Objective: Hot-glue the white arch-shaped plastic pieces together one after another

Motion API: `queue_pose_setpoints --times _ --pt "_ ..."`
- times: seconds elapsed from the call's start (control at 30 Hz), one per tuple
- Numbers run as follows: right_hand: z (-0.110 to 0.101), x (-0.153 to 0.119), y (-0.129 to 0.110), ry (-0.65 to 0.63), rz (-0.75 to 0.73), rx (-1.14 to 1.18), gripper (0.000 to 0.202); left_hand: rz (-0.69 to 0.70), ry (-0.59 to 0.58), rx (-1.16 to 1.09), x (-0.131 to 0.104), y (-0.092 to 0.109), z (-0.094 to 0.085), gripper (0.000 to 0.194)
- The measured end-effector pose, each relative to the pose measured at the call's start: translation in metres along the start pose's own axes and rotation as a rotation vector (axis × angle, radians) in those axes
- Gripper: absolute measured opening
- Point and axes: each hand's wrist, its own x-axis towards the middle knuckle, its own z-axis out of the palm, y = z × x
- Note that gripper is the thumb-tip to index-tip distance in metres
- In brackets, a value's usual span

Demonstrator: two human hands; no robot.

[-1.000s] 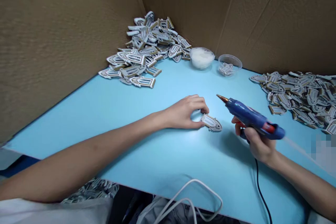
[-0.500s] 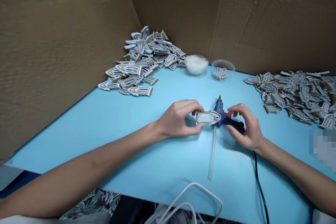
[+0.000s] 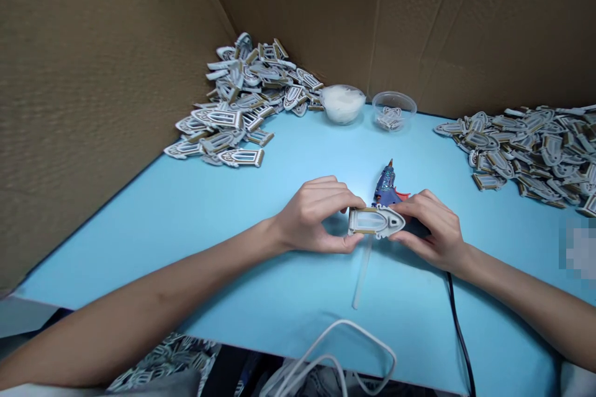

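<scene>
Between my two hands is a small white arched window-frame piece (image 3: 372,221) with gold edging and a pale panel inside. My left hand (image 3: 321,214) pinches its square end between thumb and fingers. At the pointed end, the thumb and fingertips of my right hand (image 3: 431,226) close on its edges. Just behind the piece lies a blue glue gun (image 3: 385,186) with a red trigger, its nozzle pointing away from me. A translucent glue stick (image 3: 362,273) extends from its back toward me. The gun's handle is partly hidden by my right hand.
Piles of similar frame pieces lie at the back left (image 3: 242,105) and right (image 3: 535,149). Two clear plastic bowls stand at the back, one with white material (image 3: 343,104), one with small pieces (image 3: 391,116). Cardboard walls (image 3: 298,12) enclose the table. A black cord (image 3: 459,329) and white cable (image 3: 354,329) lie in front.
My right hand has come away from over the glue gun's handle and closed on the pointed end of the frame piece. The piece has moved slightly toward me. The view has shifted a little.
</scene>
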Motion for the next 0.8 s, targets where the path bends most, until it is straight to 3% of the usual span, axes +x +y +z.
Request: queue_pose_setpoints --times 0.4,0.47,0.6,0.7,0.8 --pt "0.002 -0.004 0.007 -0.094 0.068 -0.009 0.029 -0.066 -0.045 0.015 -0.001 -0.002 -0.001 0.019" --pt "0.003 -0.005 0.01 -0.116 0.133 -0.05 0.031 -0.202 -0.058 -0.028 -0.004 0.0 -0.002 0.017" --pt "0.001 -0.006 0.017 -0.14 0.305 -0.074 0.032 -0.648 0.011 -0.281 -0.006 -0.004 -0.001 0.019" --pt "-0.001 -0.006 0.023 -0.088 0.461 -0.004 0.018 -0.864 0.097 -0.482 0.022 -0.027 0.013 0.03" --pt "-0.002 -0.006 0.028 -0.027 0.546 0.061 0.015 -0.821 0.15 -0.536 0.093 -0.048 0.048 0.036"
